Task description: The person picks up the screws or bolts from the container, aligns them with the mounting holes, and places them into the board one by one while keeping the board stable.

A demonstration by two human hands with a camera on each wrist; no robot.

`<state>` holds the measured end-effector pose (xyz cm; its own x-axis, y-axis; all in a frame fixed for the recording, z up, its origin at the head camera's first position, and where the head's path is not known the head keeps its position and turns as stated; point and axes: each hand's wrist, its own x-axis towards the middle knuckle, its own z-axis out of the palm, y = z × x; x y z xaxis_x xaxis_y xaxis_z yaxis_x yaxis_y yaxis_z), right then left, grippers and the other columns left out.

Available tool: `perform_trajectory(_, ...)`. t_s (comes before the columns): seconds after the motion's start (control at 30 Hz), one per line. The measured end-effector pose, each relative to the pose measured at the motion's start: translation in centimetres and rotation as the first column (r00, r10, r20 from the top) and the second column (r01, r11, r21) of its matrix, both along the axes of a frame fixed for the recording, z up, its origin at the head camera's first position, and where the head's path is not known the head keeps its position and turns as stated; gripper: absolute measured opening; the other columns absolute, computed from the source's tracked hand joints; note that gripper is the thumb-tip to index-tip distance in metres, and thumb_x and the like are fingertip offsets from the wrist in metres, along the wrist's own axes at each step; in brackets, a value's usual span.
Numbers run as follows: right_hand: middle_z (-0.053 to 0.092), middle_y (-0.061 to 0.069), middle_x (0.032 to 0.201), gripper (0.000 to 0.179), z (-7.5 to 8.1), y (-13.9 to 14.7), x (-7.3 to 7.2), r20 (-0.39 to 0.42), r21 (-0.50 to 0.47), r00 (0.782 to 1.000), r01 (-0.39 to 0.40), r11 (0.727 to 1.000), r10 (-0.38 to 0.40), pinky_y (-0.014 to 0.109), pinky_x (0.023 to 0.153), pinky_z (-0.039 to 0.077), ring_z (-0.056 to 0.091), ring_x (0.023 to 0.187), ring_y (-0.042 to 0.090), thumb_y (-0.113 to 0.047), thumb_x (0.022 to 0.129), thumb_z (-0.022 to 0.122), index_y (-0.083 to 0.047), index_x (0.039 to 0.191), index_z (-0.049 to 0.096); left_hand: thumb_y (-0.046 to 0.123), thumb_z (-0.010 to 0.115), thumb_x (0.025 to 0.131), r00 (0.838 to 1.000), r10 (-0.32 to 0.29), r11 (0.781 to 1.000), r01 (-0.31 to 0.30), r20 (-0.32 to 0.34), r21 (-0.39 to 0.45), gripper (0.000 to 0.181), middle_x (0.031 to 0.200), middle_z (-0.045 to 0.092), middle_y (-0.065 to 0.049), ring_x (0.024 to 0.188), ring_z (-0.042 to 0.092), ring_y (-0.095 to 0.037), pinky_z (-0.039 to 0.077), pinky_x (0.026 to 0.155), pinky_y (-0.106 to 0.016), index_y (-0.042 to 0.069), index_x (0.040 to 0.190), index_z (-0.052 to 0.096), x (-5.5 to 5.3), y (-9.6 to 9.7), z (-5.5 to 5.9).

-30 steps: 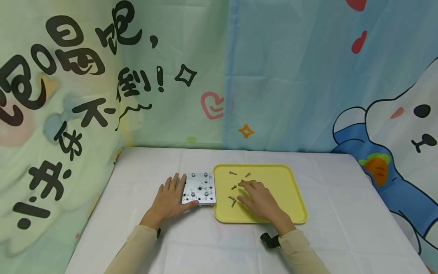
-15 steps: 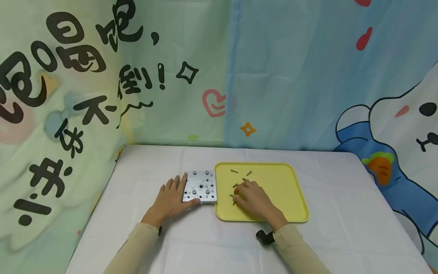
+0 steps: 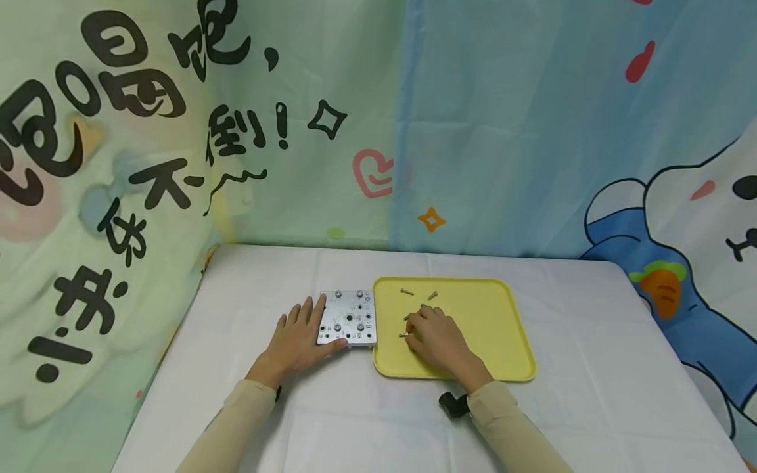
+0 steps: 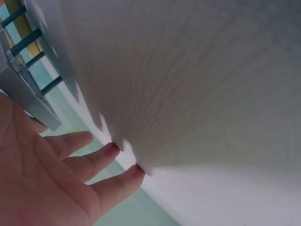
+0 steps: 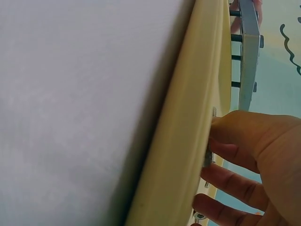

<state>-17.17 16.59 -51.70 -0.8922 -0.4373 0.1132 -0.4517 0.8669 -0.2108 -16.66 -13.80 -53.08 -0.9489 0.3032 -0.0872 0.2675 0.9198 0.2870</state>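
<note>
A flat silver metal plate (image 3: 349, 318) with holes and bolts lies beside the tray's left edge, partly over its rim. Bolt shanks (image 4: 26, 42) stick out below it in the left wrist view. My left hand (image 3: 300, 335) rests at the plate's left side, index finger along that edge and thumb at the near corner; its other fingers are spread, fingertips at the tablecloth. My right hand (image 3: 439, 340) is over the left part of the yellow tray (image 3: 491, 328), fingers bent down among small screws (image 3: 403, 335). A screw (image 5: 207, 157) shows by its fingertips; I cannot tell whether it is pinched.
Two loose screws, one of them a slanted screw (image 3: 433, 295), lie toward the tray's back. White cloth (image 3: 355, 420) covers the table. Printed fabric (image 3: 491, 131) hangs behind and at the left. A black wrist device (image 3: 454, 405) sits by the right cuff.
My right hand has moved slightly left and its fingers have bent down over the screws, hiding some of them. My left hand stays at the plate. The head view has tilted up slightly.
</note>
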Motion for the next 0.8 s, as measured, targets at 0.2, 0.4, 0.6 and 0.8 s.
perform_trajectory(0.2, 0.059, 0.005, 0.096, 0.008, 0.12, -0.03, -0.13, -0.008, 0.011, 1.000, -0.010, 1.000, 0.010, 0.044, 0.070, 0.049, 0.055, 0.088, 0.029, -0.018, 0.089, 0.072, -0.013, 0.088, 0.066, 0.081, 0.045, 0.087, 1.000, 0.003, 1.000, -0.003, -0.003, 0.015, 0.108, 0.162, 0.018, -0.022, 0.142, 0.028, -0.046, 0.028, 0.109, -0.063, 0.009, 0.162, 0.013, -0.13, 0.02, -0.04)
perform_trajectory(0.4, 0.058, 0.004, 0.094, 0.011, 0.05, 0.01, -0.23, 0.022, 0.007, 1.000, 0.009, 1.000, -0.009, 0.044, 0.071, 0.049, 0.055, 0.089, 0.028, -0.021, 0.088, 0.072, -0.014, 0.086, 0.065, 0.080, 0.045, 0.087, 1.000, 0.005, 1.000, -0.005, -0.002, 0.011, 0.108, 0.163, 0.017, -0.022, 0.142, 0.028, -0.046, 0.028, 0.109, -0.063, 0.009, 0.162, 0.012, -0.18, 0.01, -0.18)
perform_trajectory(0.6, 0.059, 0.003, 0.095, 0.011, 0.06, -0.12, -0.31, 0.059, -0.041, 0.998, 0.021, 0.999, -0.019, 0.043, 0.072, 0.049, 0.057, 0.090, 0.027, -0.021, 0.089, 0.072, -0.013, 0.086, 0.065, 0.080, 0.045, 0.087, 1.000, 0.004, 1.000, -0.004, -0.007, 0.011, 0.107, 0.161, 0.019, -0.024, 0.142, 0.028, -0.046, 0.028, 0.109, -0.063, 0.010, 0.162, 0.013, -0.21, 0.00, -0.27)
perform_trajectory(0.8, 0.063, 0.005, 0.100, 0.008, 0.42, -0.41, -0.12, 0.044, -0.120, 0.999, 0.003, 0.993, 0.003, 0.045, 0.079, 0.050, 0.060, 0.097, 0.028, -0.018, 0.088, 0.072, -0.011, 0.089, 0.066, 0.080, 0.044, 0.087, 1.000, 0.005, 1.000, -0.005, -0.008, 0.008, 0.107, 0.161, 0.021, -0.025, 0.142, 0.028, -0.046, 0.028, 0.109, -0.063, 0.010, 0.162, 0.013, -0.23, 0.01, -0.26)
